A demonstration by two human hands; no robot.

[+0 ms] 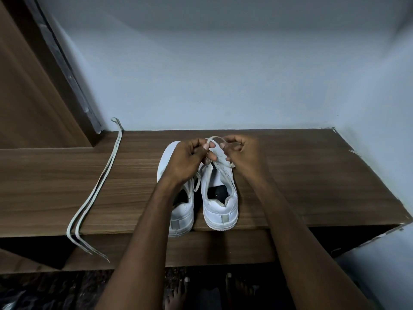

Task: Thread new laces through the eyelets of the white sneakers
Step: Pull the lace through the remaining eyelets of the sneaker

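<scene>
Two white sneakers stand side by side on a wooden shelf, heels toward me: the left sneaker (181, 211) and the right sneaker (220, 206). Above the right sneaker's tongue, both hands hold one white lace (215, 139), which arches between them. My left hand (190, 158) pinches one part of it, my right hand (242, 153) pinches the other. The lace runs down to the right sneaker's eyelets, which my hands partly hide. The left sneaker's front is covered by my left forearm.
A second white lace (98, 189) lies doubled along the shelf's left side, its ends hanging over the front edge. The wooden shelf (312, 180) meets a pale wall behind and to the right. A wooden door panel (29, 97) stands at the left. Bare feet show below.
</scene>
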